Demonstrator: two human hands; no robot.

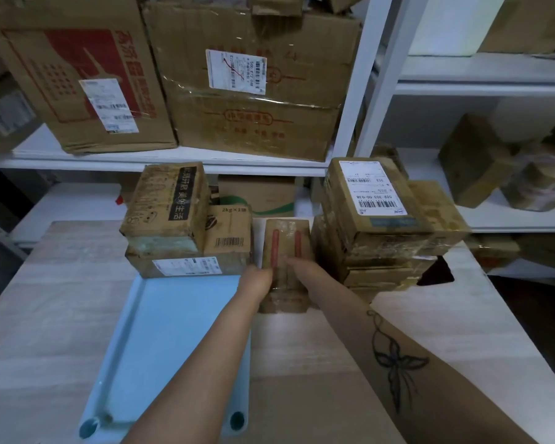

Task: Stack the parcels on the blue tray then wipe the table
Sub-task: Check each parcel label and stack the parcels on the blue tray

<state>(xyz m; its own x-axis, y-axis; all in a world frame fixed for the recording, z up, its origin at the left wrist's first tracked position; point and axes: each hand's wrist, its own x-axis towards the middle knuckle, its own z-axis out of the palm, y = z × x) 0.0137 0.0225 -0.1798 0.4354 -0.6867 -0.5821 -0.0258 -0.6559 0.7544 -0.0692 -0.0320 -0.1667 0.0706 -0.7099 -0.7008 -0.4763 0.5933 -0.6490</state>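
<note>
- My left hand [259,281] clasps the left side of the red-striped parcel [287,238], and my right hand [302,271] curls round its right side.
- I see that parcel just right of the blue tray [173,331].
- A small pile of parcels [173,219] sits at the tray's far end.
- A taller stack [375,219] stands on the table [45,299], to the right.
</note>
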